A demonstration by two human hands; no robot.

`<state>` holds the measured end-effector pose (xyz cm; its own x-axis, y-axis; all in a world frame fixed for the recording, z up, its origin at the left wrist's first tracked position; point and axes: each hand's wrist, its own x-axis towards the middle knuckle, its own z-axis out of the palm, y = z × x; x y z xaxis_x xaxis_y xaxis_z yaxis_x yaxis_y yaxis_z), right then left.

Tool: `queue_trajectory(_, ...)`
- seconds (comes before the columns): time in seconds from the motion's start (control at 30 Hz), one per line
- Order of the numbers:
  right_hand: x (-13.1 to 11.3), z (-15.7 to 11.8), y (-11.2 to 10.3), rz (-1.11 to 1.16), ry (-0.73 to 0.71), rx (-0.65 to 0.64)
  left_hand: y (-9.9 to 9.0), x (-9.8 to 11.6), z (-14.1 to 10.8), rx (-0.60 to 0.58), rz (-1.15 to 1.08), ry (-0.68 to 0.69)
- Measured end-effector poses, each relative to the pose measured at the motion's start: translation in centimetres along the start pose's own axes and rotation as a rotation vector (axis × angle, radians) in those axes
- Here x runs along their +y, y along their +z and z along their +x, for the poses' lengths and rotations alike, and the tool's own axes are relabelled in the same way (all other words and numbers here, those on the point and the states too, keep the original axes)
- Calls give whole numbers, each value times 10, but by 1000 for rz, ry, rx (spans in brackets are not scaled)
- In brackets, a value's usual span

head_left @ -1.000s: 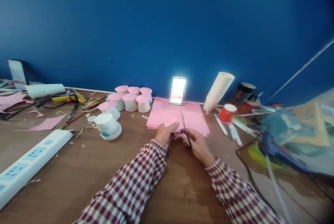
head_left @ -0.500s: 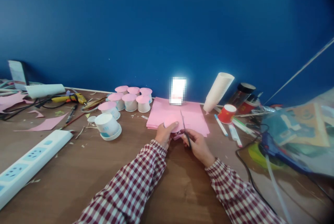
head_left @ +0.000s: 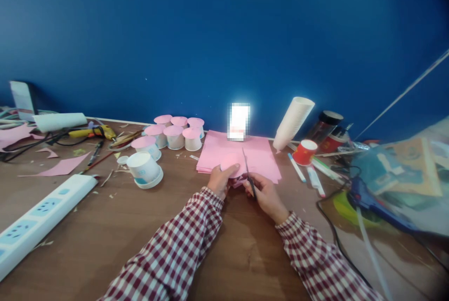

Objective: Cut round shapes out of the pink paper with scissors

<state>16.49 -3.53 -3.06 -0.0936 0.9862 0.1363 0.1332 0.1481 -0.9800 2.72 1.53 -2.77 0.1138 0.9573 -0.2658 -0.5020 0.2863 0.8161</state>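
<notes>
My left hand [head_left: 220,180] pinches a piece of pink paper [head_left: 229,161], thumb on top, its far edge rounded. In my right hand [head_left: 264,193] is a pair of dark scissors [head_left: 249,177], the blades pointing away from me beside the paper's right edge. Whether the blades touch the paper I cannot tell. Both hands are over the near edge of a stack of pink sheets [head_left: 261,151]. To the left stand several paper cups with pink discs on top [head_left: 174,131], and nearer me a white paper cup [head_left: 142,166] sits with a white rim under it.
A bright, blurred-out screen [head_left: 238,123] stands behind the sheets. Rightward are a leaning stack of white cups [head_left: 294,123], a red cup [head_left: 305,152], markers [head_left: 297,168] and a blue glue gun [head_left: 375,205]. A power strip [head_left: 45,216] and yellow glue gun [head_left: 93,131] lie left.
Almost nothing differs. Both hands keep their hold on the pink paper and the scissors, and the view has shifted very slightly.
</notes>
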Motion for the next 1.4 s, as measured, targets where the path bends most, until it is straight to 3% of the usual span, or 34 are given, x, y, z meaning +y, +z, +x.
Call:
queue_trajectory(0.27, 1, 1, -1, 0, 10, 5, 1, 3, -3, -17, -61, -19)
queue_trajectory(0.43, -2, 0, -1, 15, 15, 27, 5, 8, -11, -89, -13, -48)
queue_trajectory(0.6, -4, 0, 0, 11, 7, 19, 6, 6, -13, -120, -11, 22)
queue_trajectory(0.8, -2, 0, 0, 22, 26, 33, 4, 3, -8, -32, -40, 4)
queue_trajectory(1.4, -2, 0, -1, 15, 23, 27, 3, 1, -6, -43, -56, 3)
